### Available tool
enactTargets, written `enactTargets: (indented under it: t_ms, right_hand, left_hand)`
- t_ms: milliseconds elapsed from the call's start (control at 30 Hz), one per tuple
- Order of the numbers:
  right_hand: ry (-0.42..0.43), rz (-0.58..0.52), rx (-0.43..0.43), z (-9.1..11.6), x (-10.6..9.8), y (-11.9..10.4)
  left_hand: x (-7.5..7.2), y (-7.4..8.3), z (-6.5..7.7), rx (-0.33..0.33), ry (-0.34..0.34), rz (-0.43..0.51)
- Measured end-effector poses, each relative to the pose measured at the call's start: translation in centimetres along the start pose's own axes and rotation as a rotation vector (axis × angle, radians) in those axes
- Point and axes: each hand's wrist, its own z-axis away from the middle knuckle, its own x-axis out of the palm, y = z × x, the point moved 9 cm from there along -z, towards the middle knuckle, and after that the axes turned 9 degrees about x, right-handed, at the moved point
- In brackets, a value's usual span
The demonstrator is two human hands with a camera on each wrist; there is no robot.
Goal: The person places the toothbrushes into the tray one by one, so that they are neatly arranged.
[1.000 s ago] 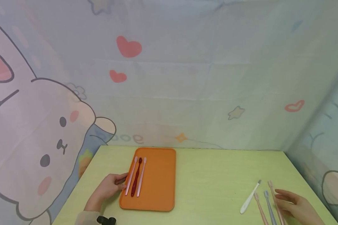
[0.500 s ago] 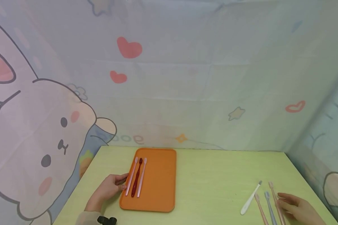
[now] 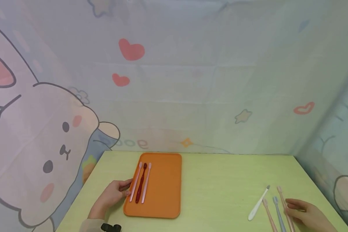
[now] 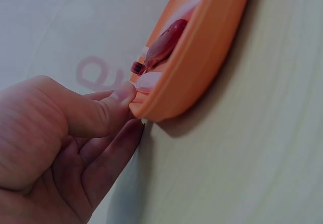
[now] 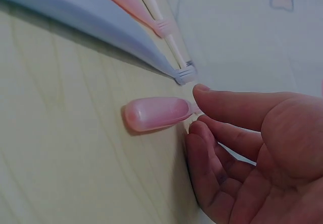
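– What do we get from the head view?
– We see a smooth orange tray (image 3: 165,187) with rounded corners, just right of the left hand (image 3: 113,195), which grips its edge. Along the side nearest that hand lie three slender toothbrushes: a dark red toothbrush (image 3: 140,187) between a light pink toothbrush (image 3: 135,182) and a second light pink toothbrush (image 3: 146,183).
– And by the right hand (image 3: 305,212)?
– Just left of it, on the yellow-green table (image 3: 214,187), we find a rosy toothbrush (image 3: 282,198); farther left come a blue-grey toothbrush (image 3: 279,212), a peach toothbrush (image 3: 268,212) and a grey-headed white toothbrush (image 3: 256,209).
– The left wrist view?
– There we see the thumb over the tray's raised rim, other fingers underneath. Past the thumb tip, the red handle looks glossy and bulbous.
– And the right wrist view?
– The rosy brush's thick, rounded, translucent handle narrows to a thin neck by the thumb, over wood-grained tabletop. The fingers bend loosely, unclenched, thumb apart; we cannot tell whether they touch the neck.
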Motion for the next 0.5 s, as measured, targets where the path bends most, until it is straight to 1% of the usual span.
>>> enactTargets:
  t_ms: [233, 500]
  right_hand:
    - [-0.004, -0.006, -0.031, 0.31, -0.08, -0.56]
    - [-0.005, 0.026, -0.073, 0.57, 0.00, -1.02]
  left_hand:
    - [0.01, -0.10, -0.12, -0.006, 0.006, -0.004]
    - [0.07, -0.26, -0.09, -0.014, 0.002, -0.010]
